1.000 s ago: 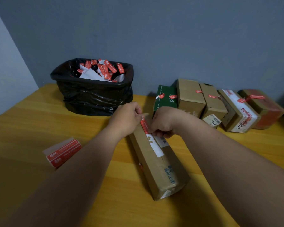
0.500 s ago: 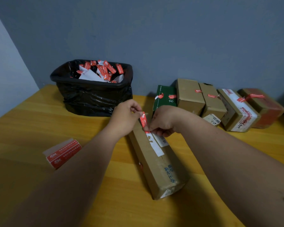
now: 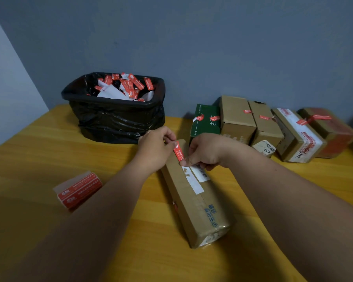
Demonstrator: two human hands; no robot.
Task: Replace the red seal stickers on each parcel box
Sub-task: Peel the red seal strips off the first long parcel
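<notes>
A long brown parcel box (image 3: 196,202) lies on the wooden table in front of me, one end toward the wall. A red seal sticker (image 3: 178,151) stands up from its far top face. My left hand (image 3: 156,148) pinches the sticker's upper end between thumb and finger. My right hand (image 3: 202,152) pinches its lower end, down against the box's white label (image 3: 194,181). A roll of fresh red stickers (image 3: 79,190) lies on the table to the left of my left forearm.
A black-lined bin (image 3: 114,107) holding several used red stickers and backing papers stands at the back left. Along the back right wall sit a green box (image 3: 206,123) and several brown parcel boxes (image 3: 237,117) with red stickers on top.
The red sticker has come up off the box's far end and now stands more upright between my two hands. My left hand has lifted slightly.
</notes>
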